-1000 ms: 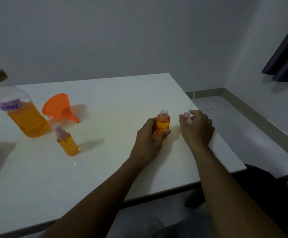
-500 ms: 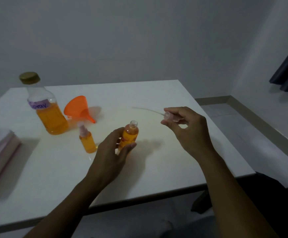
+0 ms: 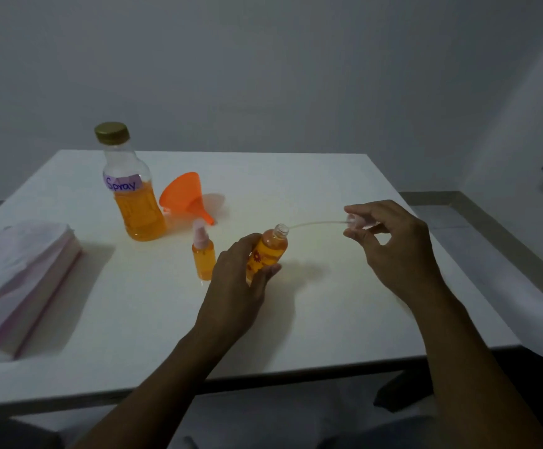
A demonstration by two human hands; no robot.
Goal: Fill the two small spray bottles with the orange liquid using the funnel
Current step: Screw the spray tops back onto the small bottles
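On the white rectangular table (image 3: 312, 176), the person's left hand (image 3: 237, 286) is wrapped around a small open clear-plastic spray bottle (image 3: 268, 249) full of orange liquid, tilting its uncapped neck toward two o'clock. The right hand (image 3: 393, 247), at three o'clock from that bottle, pinches a clear spray-pump head (image 3: 356, 221) between thumb and fingertips; its thin translucent dip tube (image 3: 315, 224) runs to nine o'clock, its tip right at the bottle's mouth. Just at nine o'clock of the held bottle a second small spray bottle with its pinkish pump fitted (image 3: 203, 251) stands upright on the table, also orange-filled. At eleven o'clock from it a tall clear bottle with a gold cap and a purple "Spray" label (image 3: 131, 186) stands about half full, and an orange plastic funnel (image 3: 184, 197) lies on its side just beside it. A stack of white-and-pink sheets (image 3: 20, 277) sits at the table's nine o'clock edge
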